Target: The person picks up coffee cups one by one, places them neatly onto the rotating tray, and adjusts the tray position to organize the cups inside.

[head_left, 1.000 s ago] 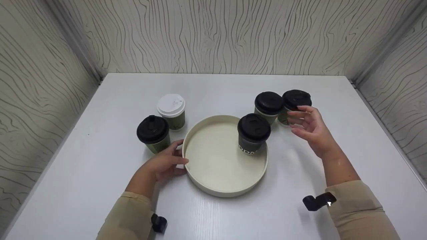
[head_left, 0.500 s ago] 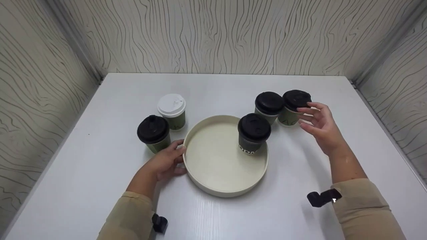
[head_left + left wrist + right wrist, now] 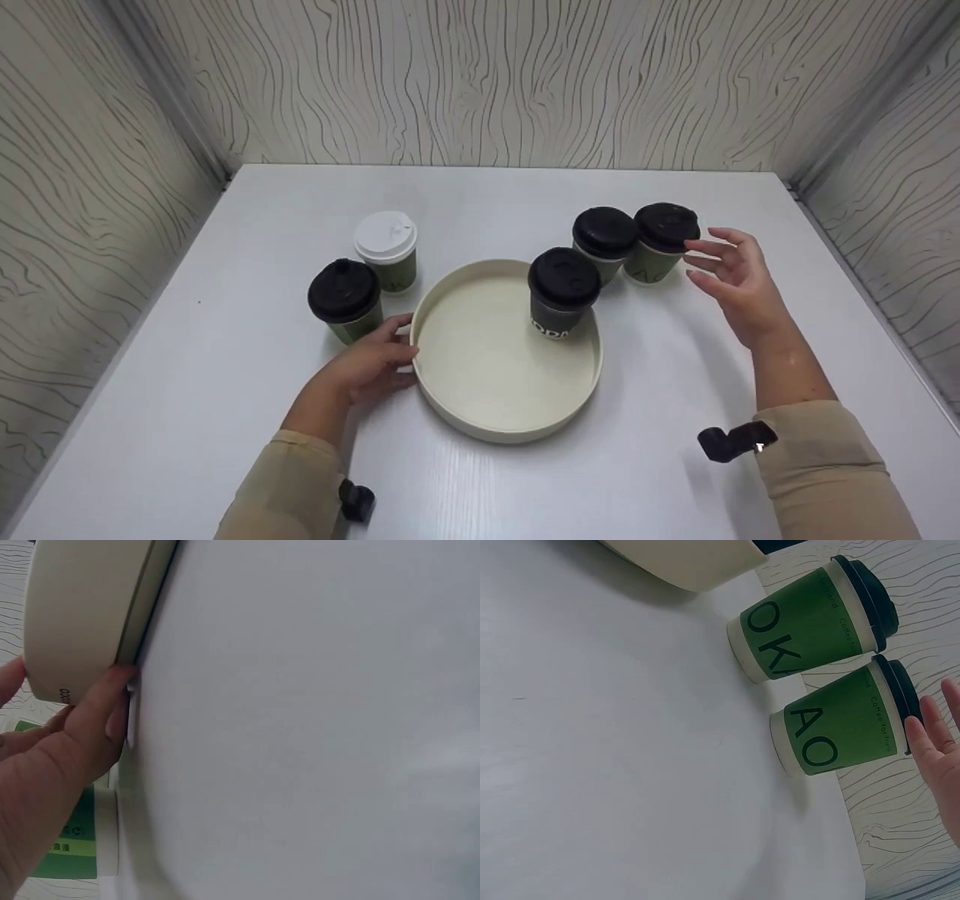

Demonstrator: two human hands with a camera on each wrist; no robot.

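My left hand (image 3: 373,365) grips the left side of a round cream tray (image 3: 491,420), thumb at the rim and fingers against its outer wall. In the left wrist view a fingertip touches the lower edge of the tray (image 3: 86,622). A dark grey coffee cup (image 3: 559,311) with a black lid stands inside the tray, toward its back right. With fingers spread and slightly bent, my right hand (image 3: 739,281) is beside a green coffee cup (image 3: 651,262) with a black lid. In the right wrist view its fingers lie close by that cup's lid (image 3: 901,701); contact is unclear.
Another black-lidded green cup (image 3: 606,244) stands between the tray and the far right cup. Left of the tray are a white-lidded green cup (image 3: 390,259) and a black-lidded one (image 3: 349,304), near my left hand. Patterned walls (image 3: 480,82) border the white table (image 3: 480,487).
My right hand has drawn right, away from the far right cup. The dark grey cup in the tray has shifted slightly back and left. My left hand stays at the tray.
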